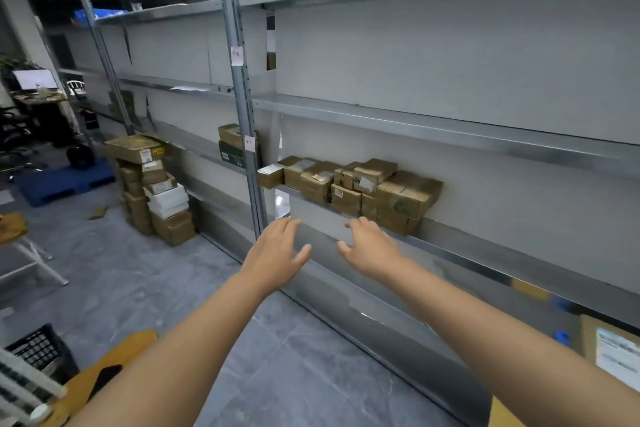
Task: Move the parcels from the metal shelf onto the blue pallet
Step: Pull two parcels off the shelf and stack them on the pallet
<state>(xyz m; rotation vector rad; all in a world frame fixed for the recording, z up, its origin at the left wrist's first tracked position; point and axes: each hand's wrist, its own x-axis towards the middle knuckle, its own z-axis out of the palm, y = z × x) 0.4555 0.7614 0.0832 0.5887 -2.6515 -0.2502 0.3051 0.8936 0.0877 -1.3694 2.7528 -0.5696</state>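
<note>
Several brown cardboard parcels [349,189] sit packed together on a lower level of the grey metal shelf [450,135]. My left hand [278,251] and my right hand [370,246] are stretched out side by side just in front of and below them, fingers spread, holding nothing. Two more parcels [230,146] stand stacked on the neighbouring shelf bay to the left. The blue pallet [64,182] lies on the floor far to the left. A tall pile of parcels [152,187] stands on the floor to its right, against the shelf.
A black wheeled object [80,154] rests on the pallet's far side. A desk with a monitor [36,80] is at the far left. A black crate [41,350] and a wooden stool [14,229] stand near me on the left. A labelled box [613,350] sits at bottom right.
</note>
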